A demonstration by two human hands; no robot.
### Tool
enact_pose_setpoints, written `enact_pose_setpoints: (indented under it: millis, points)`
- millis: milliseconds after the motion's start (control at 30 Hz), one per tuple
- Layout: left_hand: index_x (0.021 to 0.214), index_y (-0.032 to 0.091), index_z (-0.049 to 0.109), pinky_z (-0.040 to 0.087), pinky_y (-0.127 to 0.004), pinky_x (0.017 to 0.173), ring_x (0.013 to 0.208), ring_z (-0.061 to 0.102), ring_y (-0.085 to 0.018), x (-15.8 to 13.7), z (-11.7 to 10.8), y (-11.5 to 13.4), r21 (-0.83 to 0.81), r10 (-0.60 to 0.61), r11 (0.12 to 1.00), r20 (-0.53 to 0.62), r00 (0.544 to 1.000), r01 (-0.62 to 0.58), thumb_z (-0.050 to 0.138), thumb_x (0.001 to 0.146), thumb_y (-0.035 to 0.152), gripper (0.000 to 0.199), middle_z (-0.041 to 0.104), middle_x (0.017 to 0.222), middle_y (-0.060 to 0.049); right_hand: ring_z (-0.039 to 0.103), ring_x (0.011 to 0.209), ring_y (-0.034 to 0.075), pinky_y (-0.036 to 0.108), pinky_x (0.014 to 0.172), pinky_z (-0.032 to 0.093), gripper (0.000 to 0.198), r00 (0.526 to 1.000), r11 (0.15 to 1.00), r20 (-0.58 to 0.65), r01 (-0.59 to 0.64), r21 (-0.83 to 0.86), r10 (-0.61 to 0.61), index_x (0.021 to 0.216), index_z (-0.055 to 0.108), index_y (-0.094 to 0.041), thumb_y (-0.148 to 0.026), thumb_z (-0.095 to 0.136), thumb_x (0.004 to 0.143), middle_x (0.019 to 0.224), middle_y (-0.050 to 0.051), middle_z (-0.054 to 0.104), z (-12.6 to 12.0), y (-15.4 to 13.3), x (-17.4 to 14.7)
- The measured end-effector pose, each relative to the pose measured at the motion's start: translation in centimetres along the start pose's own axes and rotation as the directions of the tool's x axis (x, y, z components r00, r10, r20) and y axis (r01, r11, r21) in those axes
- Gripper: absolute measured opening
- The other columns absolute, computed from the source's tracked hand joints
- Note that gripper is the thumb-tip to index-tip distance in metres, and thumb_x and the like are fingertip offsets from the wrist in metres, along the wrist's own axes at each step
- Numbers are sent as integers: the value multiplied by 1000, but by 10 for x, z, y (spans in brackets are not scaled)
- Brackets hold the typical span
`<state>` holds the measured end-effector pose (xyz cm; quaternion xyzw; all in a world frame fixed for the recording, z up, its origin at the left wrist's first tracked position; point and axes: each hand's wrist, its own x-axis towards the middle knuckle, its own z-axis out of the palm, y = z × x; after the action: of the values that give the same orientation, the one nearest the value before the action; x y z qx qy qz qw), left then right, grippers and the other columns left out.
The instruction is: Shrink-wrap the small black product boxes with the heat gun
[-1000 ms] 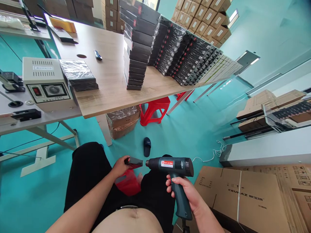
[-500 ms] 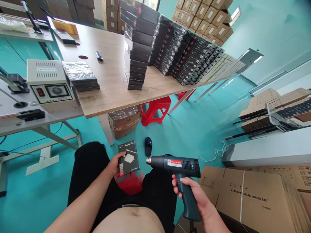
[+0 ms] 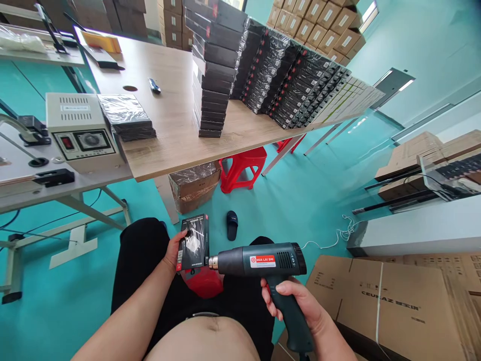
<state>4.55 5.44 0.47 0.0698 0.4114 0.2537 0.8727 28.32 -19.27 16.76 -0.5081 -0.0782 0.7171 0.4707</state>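
Note:
Between my knees, my left hand (image 3: pixel 175 249) grips a flat black retail box (image 3: pixel 194 245) by its left edge, thumb on the front face. Glare on that face suggests clear film around it. My right hand (image 3: pixel 291 299) is wrapped round the handle of a dark green heat gun (image 3: pixel 259 260) with a red and white label. Its metal nozzle (image 3: pixel 213 262) points left and sits right beside the lower right edge of the box. Part of a red stool (image 3: pixel 203 283) shows beneath the box, between my legs.
The wooden table (image 3: pixel 165 155) ahead bears tall stacks of wrapped black boxes (image 3: pixel 214 85) and a low pile (image 3: pixel 126 118). A beige control unit (image 3: pixel 82 130) stands left. A red stool (image 3: pixel 244 168), carton (image 3: pixel 195 188) and slipper (image 3: pixel 232 225) are below. Large cartons (image 3: pixel 376 301) fill the right.
The heat gun has moved left and slightly down, bringing its nozzle up to the box. My left hand has turned the box, so its right side now shows.

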Motion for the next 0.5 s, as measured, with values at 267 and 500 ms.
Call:
enact_pose_setpoints:
  millis: [267, 500]
  points:
    - [113, 10, 63, 54, -44, 71, 83, 69, -33, -3, 1, 0, -7, -71, 997, 254, 965, 75, 53, 77, 50, 55, 73, 88, -14, 63, 59, 15, 20, 46, 45, 35, 998, 995, -39, 52, 86, -48, 103, 65, -8, -27, 54, 76, 79, 10, 66, -7, 5, 3]
    - [124, 20, 53, 45, -29, 53, 61, 64, -22, 32, -13, -32, 544, 17, 838, -68, 998, 23, 70, 69, 51, 65, 69, 76, -5, 66, 62, 17, 22, 49, 47, 33, 999, 997, -47, 9, -72, -13, 103, 65, -8, -24, 53, 77, 82, 11, 68, 5, 13, 5]
